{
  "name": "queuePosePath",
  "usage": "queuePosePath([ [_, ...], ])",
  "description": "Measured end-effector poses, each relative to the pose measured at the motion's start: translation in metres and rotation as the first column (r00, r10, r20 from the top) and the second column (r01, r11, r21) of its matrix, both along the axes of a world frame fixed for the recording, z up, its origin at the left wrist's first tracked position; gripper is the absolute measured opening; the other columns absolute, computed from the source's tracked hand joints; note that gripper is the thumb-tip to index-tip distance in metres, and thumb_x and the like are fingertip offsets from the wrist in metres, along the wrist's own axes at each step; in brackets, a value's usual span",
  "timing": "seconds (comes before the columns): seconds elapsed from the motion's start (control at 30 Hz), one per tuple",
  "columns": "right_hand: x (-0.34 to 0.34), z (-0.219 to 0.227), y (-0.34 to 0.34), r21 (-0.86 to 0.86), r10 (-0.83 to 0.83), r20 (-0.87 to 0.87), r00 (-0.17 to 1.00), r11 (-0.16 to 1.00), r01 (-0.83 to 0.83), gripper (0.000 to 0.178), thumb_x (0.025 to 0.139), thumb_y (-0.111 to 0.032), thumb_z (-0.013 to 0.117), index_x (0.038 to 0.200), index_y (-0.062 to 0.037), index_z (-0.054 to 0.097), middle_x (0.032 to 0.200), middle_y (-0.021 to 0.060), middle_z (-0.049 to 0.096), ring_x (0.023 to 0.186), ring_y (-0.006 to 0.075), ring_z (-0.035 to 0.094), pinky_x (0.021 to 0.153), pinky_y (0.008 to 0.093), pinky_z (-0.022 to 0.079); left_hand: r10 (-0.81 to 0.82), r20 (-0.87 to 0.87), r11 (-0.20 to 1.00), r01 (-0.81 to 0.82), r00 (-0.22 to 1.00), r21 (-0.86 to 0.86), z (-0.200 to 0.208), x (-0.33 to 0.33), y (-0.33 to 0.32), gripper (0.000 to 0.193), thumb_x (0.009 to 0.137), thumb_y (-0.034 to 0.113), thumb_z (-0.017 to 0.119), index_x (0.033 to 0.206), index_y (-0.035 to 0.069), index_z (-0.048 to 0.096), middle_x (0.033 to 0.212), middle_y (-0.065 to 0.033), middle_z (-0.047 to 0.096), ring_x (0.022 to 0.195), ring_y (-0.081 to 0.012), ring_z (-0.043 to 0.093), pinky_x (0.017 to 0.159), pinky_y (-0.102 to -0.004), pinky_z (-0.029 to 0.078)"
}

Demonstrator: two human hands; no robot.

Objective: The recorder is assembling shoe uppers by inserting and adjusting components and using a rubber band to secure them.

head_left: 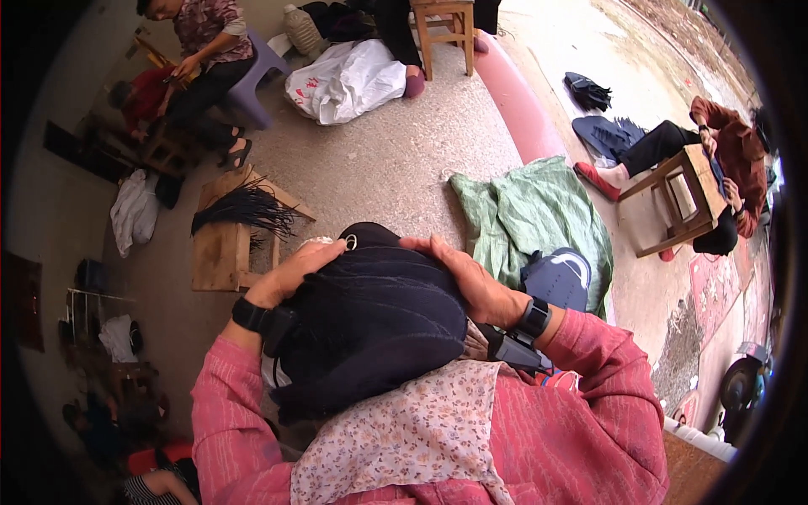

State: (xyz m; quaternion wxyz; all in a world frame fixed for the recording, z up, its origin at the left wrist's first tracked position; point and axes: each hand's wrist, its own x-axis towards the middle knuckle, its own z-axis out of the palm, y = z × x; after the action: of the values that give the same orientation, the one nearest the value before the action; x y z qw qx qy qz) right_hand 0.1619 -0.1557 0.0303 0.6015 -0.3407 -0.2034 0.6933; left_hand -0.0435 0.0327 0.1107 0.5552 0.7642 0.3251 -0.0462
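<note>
On my lap, over a floral apron (412, 412), rests a thick stack of dark fabric pieces (370, 311) with rounded edges. A pale oval mark (350, 242) shows on its far end. My left hand (305, 263) presses against the stack's far left side, its fingertips near that mark. From the right, my right hand (471, 282) cups the stack, with fingers reaching over its far edge. Between them, both hands hold the stack. Its underside is hidden.
Ahead on the left, black strips (248, 210) lie on a wooden stool (220, 252). A green sack (539, 210) with navy pieces (557, 282) is at right. Beyond lies a white sack (345, 80). One person (215, 42) sits far left, another (732, 168) at right by a wooden stool (686, 198).
</note>
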Motion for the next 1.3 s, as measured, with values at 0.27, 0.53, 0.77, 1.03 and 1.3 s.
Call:
queuePosePath([
  [0.27,0.031,0.026,-0.010,0.165,0.125,0.331,0.935,0.968,-0.188,0.041,0.088,-0.004,0.044,0.124,0.0065,0.059,0.107,0.0078,0.068,0.095,0.0085,0.062,0.088,0.0205,0.049,0.066,0.070,0.932,-0.037,0.995,-0.359,0.022,-0.036,-0.024,0.049,0.097,0.029,0.047,0.124,-0.010,0.060,0.125,-0.0184,0.063,0.113,-0.0222,0.061,0.102,-0.0308,0.043],
  [0.53,0.034,-0.004,0.002,-0.209,0.281,-0.087,0.956,0.933,-0.293,0.027,0.096,-0.013,0.057,0.110,0.0074,0.065,0.095,0.0052,0.071,0.081,0.0103,0.068,0.071,0.0249,0.056,0.022,0.300,0.975,0.047,0.954,-0.219,0.029,-0.043,-0.041,0.034,0.096,0.019,0.051,0.108,-0.007,0.070,0.124,-0.0210,0.064,0.121,-0.0291,0.058,0.109,-0.0388,0.039],
  [0.77,0.005,0.007,0.003,-0.210,0.293,-0.034,0.956,0.933,-0.293,0.023,0.094,-0.005,0.060,0.113,0.0070,0.064,0.101,0.0086,0.071,0.087,0.0119,0.068,0.077,0.0250,0.056,-0.018,0.291,0.993,0.051,0.957,-0.105,0.028,-0.031,-0.038,0.044,0.096,0.024,0.049,0.124,-0.006,0.062,0.132,-0.0181,0.060,0.127,-0.0260,0.052,0.110,-0.0357,0.035],
  [1.03,-0.016,0.031,-0.013,0.326,0.172,0.629,0.758,0.827,-0.458,0.036,0.100,-0.009,0.052,0.136,-0.0030,0.053,0.125,0.0108,0.066,0.111,0.0101,0.056,0.097,0.0261,0.045,-0.266,0.179,0.945,0.293,0.947,-0.148,0.017,-0.026,-0.023,0.050,0.097,0.032,0.039,0.121,-0.007,0.062,0.121,-0.0169,0.064,0.115,-0.0226,0.057,0.104,-0.0326,0.039],
  [1.3,-0.018,0.043,-0.037,0.327,0.297,0.586,0.754,0.764,-0.556,0.036,0.100,-0.011,0.053,0.135,-0.0069,0.057,0.132,0.0094,0.062,0.122,0.0160,0.055,0.104,0.0285,0.042,-0.248,0.117,0.931,0.203,0.962,0.304,0.065,-0.058,-0.103,0.035,0.094,0.024,0.050,0.098,-0.006,0.066,0.096,-0.0185,0.068,0.090,-0.0320,0.066,0.081,-0.0344,0.050],
])
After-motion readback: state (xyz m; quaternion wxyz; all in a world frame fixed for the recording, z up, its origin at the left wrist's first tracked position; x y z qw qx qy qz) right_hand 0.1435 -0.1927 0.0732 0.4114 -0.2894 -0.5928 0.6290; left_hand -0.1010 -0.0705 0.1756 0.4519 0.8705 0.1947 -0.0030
